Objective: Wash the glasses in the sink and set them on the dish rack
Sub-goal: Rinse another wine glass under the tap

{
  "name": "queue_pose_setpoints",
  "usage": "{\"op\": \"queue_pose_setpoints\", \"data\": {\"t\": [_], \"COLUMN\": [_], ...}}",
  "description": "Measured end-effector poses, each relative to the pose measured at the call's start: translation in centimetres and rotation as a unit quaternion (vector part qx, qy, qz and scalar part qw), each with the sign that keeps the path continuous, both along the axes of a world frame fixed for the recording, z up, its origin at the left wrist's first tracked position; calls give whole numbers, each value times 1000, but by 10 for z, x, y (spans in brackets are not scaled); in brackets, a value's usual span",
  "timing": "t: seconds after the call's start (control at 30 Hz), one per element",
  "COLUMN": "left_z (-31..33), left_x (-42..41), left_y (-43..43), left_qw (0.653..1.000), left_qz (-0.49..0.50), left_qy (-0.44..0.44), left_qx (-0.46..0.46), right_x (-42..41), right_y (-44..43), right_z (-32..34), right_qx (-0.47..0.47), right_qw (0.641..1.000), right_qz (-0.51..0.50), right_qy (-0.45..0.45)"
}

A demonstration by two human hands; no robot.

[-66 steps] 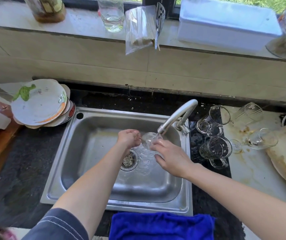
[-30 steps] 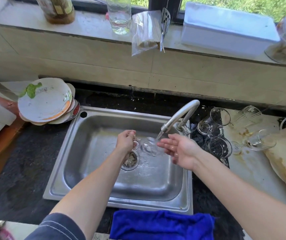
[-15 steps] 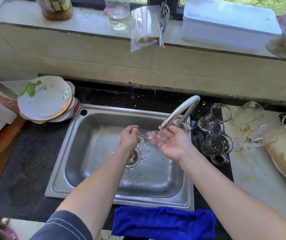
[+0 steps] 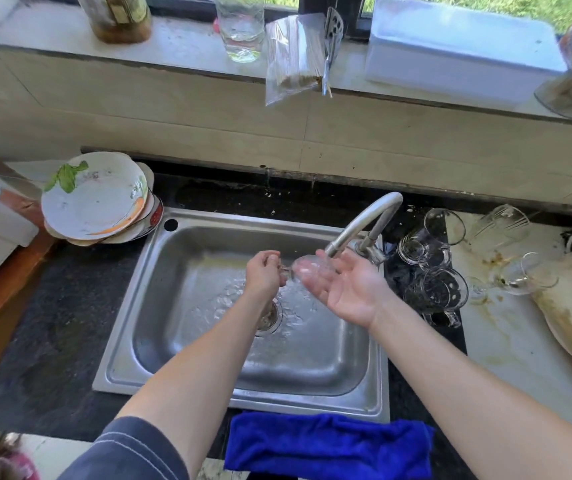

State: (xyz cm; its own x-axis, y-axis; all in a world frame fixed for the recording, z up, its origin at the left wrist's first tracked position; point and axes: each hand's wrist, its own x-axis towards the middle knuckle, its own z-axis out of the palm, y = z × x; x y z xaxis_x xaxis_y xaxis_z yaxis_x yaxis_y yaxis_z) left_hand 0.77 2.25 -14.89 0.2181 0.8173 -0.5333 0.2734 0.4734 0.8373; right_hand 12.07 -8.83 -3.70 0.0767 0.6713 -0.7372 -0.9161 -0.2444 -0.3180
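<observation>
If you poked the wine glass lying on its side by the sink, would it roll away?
Probably: the wine glass lies on its round bowl, so it would likely roll in a curve. It looks thin, so probably fragile. The stained counter may be slick.

The sink (image 4: 128, 327) is bare silvery steel, set in a black speckled surface (image 4: 45, 341), with a bright blue cloth (image 4: 326, 445) at its front edge. The top plate (image 4: 94, 195) of the stack is white with a green leaf motif and an orange stripe. The glass (image 4: 307, 268) under the silver tap (image 4: 364, 220) is clear and colourless, as are the glass mugs (image 4: 433, 268); the sleeve (image 4: 132, 452) is dark navy with thin pale stripes.
</observation>
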Motion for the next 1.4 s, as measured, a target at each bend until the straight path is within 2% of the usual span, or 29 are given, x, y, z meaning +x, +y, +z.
{"op": "queue_pose_setpoints", "data": {"t": [0.13,0.23,0.37,0.43,0.53,0.7,0.83,0.93,1.0,1.1,1.13,1.17,1.23,1.27,1.3,1.33,1.37,1.4], "left_z": [-2,-4,-6,-7,-5,1,6,8,13,24,27,27,28,30,33,36,40,45], "left_x": [-8,-6,-13,-16,-11,-19,-15,-27,-27,-15,-13,-11,-12,-13,-14,-14,-15,-15], "left_y": [8,2,4,6,1,8,4,11,6,-8,-11,-13,-17,-19,-22,-26,-28,-30], "left_qw": [999,998,997,995,993,990,986,981,980,979,980,981,984,985,984,981,979,974], "left_qz": [11,-9,-21,-25,-50,-50,-85,-102,-111,-123,-122,-125,-136,-144,-152,-158,-162,-164], "left_qy": [32,47,51,66,75,101,120,139,129,97,88,81,76,81,93,110,124,141], "left_qx": [-17,-32,-59,-69,-82,-80,-80,-83,-99,-129,-129,-121,-85,-57,-26,5,34,62], "right_x": [2,-2,-2,0,-9,-6,-13,4,7,-2,-4,-5,-1,4,7,7,5,1], "right_y": [-3,-1,-5,-7,-5,-11,-15,-22,-22,-13,-7,-1,11,16,18,18,17,14], "right_z": [3,-1,0,0,-7,-8,-17,-21,-26,-39,-42,-44,-45,-46,-46,-48,-52,-57], "right_qx": [17,9,31,31,9,26,29,35,6,-25,-40,-61,-110,-140,-165,-185,-196,-195], "right_qw": [993,985,945,911,838,774,643,577,552,559,593,651,812,872,894,886,847,758], "right_qz": [94,122,224,279,342,387,421,453,418,236,195,170,142,121,117,126,155,213], "right_qy": [-65,-119,-235,-301,-425,-500,-638,-679,-722,-794,-780,-737,-555,-454,-400,-406,-470,-585]}}
